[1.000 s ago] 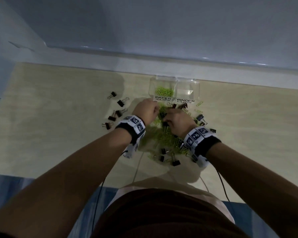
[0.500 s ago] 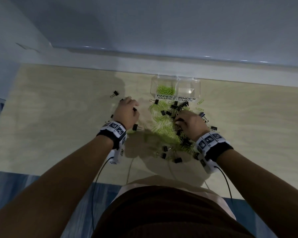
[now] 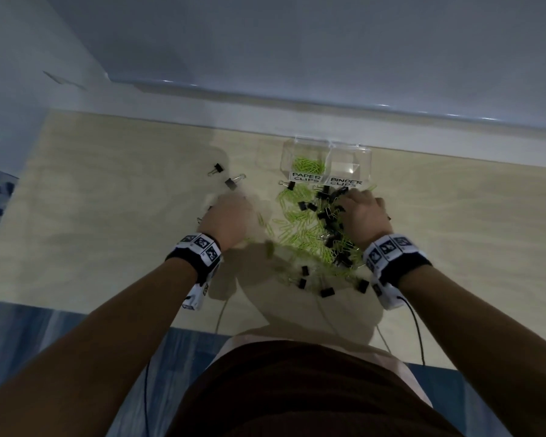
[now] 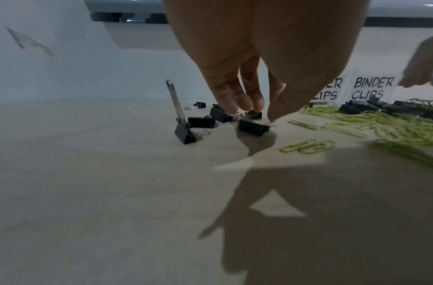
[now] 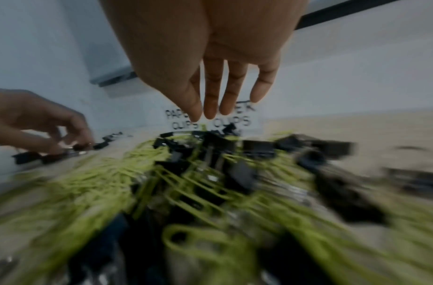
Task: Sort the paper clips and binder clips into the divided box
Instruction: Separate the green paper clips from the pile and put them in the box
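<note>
A clear divided box (image 3: 327, 143) stands at the far edge; its "PAPER CLIPS" side (image 3: 308, 165) holds green clips and nothing shows in its "BINDER CLIPS" side (image 3: 344, 167). In front lies a mixed pile of green paper clips (image 3: 300, 238) and black binder clips (image 3: 330, 222). My left hand (image 3: 227, 216) is left of the pile. In the left wrist view its fingertips (image 4: 247, 102) and thumb pinch a small black binder clip (image 4: 252, 127) on the table. My right hand (image 3: 360, 211) hovers over the pile's right side, its fingers (image 5: 211, 104) straight and holding nothing.
Loose binder clips lie left of the pile (image 3: 234, 182) and near the front edge (image 3: 327, 291); one stands with a handle raised (image 4: 184, 133). A wall ledge (image 3: 297, 102) runs behind the box. Cables (image 3: 416, 326) trail from both wristbands off the table's front edge.
My left hand left the pile's centre and went left to the loose binder clips. The right hand shifted right and a little forward over the pile, with its fingers now straight.
</note>
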Available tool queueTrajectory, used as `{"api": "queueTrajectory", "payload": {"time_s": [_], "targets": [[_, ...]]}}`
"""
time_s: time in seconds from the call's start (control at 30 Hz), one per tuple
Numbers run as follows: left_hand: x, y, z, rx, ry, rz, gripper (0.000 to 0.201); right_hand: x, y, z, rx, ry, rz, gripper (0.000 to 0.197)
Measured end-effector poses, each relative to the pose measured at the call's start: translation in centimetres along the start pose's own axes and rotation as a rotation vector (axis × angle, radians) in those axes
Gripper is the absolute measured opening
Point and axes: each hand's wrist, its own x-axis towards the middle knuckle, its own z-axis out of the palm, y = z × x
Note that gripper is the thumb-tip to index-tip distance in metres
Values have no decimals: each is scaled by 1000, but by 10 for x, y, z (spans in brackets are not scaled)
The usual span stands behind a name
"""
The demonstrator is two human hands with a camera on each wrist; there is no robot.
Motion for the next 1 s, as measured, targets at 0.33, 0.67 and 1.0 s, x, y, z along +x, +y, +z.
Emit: {"api": "queueTrajectory", "payload": {"time_s": [0.33,0.67,1.0], "targets": [[69,67,10,83,-104,194,63,37,-35,24,-60,-300,-143,51],[70,52,15,-67,3,18,20,20,-13,23,322,-136,-139,16],[50,25,7,-314,150,-75,7,-22,36,5,928,117,436,13]]}}
